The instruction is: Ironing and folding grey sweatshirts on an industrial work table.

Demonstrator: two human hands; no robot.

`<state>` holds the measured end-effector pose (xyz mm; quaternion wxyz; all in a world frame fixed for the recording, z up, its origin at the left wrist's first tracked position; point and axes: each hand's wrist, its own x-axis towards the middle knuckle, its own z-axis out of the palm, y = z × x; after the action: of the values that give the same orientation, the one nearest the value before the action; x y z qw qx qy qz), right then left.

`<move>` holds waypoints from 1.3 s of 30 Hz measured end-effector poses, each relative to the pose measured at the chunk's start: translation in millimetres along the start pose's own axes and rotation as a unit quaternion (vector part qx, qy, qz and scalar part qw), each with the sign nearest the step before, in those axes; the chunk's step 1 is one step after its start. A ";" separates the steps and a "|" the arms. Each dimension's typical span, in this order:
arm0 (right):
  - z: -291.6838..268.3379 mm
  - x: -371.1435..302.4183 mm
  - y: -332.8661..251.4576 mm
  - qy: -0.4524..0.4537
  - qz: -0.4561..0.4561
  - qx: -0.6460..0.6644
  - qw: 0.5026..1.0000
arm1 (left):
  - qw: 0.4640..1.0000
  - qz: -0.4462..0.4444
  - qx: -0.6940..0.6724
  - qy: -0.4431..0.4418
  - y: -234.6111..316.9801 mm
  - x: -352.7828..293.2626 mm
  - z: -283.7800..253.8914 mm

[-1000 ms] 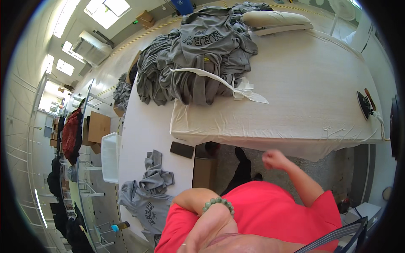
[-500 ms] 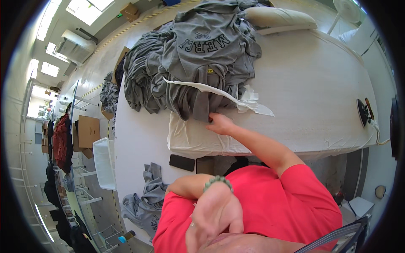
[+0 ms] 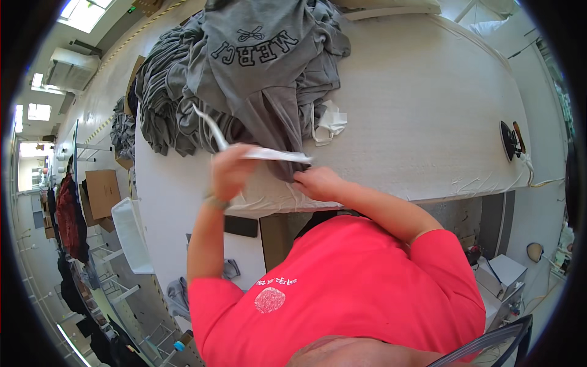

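Note:
A grey sweatshirt (image 3: 257,79) with dark lettering lies on top of a heap of similar garments at the far side of the table. My right hand (image 3: 319,183) pinches its hanging lower end by the table's near edge. My left hand (image 3: 232,174), smeared by motion and with a bracelet at the wrist, is closed around a long white strip (image 3: 278,155). The strip sticks out on both sides of that hand, its right end passing over the grey fabric just above my right hand. Whether it is cloth or paper I cannot tell.
A crumpled white piece (image 3: 331,123) lies right of the heap on the white-covered table (image 3: 416,122). An iron (image 3: 510,140) with a cord stands at the far right. Near my left forearm lies a black phone (image 3: 241,226). A white bin (image 3: 131,235) is at left.
My left hand has gone from close to my body out to the white strip, which has lifted and shifted left. My right hand still grips the sweatshirt. The whole view has shifted somewhat.

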<state>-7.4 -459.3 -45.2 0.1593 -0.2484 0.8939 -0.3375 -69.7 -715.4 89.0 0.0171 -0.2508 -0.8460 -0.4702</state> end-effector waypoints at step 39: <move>-521.4 -527.4 118.4 0.296 -0.060 -0.544 0.783 | 0.872 0.342 0.350 0.009 345.5 239.3 330.1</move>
<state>152.4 181.7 311.9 -0.2948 -0.2348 0.9157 0.1394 -58.2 -202.9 240.3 0.2714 -0.4976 -0.8164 -0.1108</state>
